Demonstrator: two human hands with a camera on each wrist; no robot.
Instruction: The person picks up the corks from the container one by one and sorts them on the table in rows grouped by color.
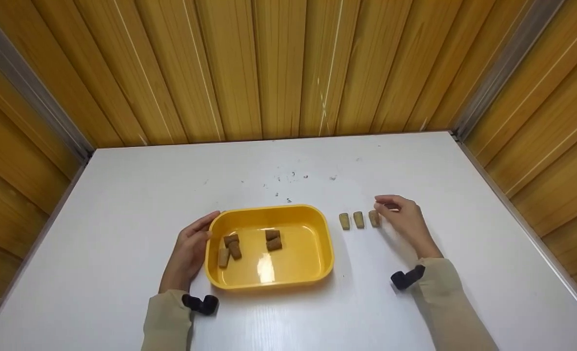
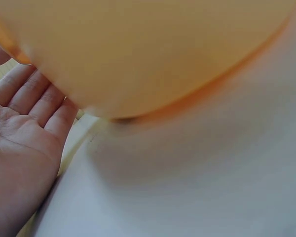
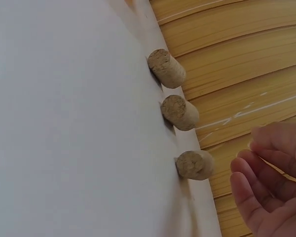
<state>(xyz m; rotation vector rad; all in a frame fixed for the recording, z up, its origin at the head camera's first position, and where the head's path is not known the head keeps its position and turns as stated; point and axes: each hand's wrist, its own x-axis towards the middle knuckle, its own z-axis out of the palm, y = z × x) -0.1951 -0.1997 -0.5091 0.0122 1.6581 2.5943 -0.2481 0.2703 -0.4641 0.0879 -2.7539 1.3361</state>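
Observation:
My left hand [image 1: 189, 251] grips the left side of a yellow plastic tray [image 1: 298, 256], thumb at the rim and fingers along the outer wall. In the left wrist view the tray wall [image 2: 167, 54] fills the upper part, with the palm beside it. Several brown cork stoppers [image 1: 234, 250] lie inside the tray, in two groups. Right of it, three tapered cork stoppers lie in a row: a left one [image 1: 344, 221], a middle one [image 1: 358, 220] and a right one [image 1: 373, 219]. Loosely bent, my right hand [image 1: 405, 222] holds nothing, its fingertips beside the right cork [image 3: 195, 165].
The white table [image 1: 122, 234] carries dark specks [image 1: 293, 175] behind the tray. Wood-patterned panels [image 1: 278, 68] stand along its back and both sides. A black wrist camera [image 1: 407, 278] sits at the right cuff, another [image 1: 200, 304] at the left.

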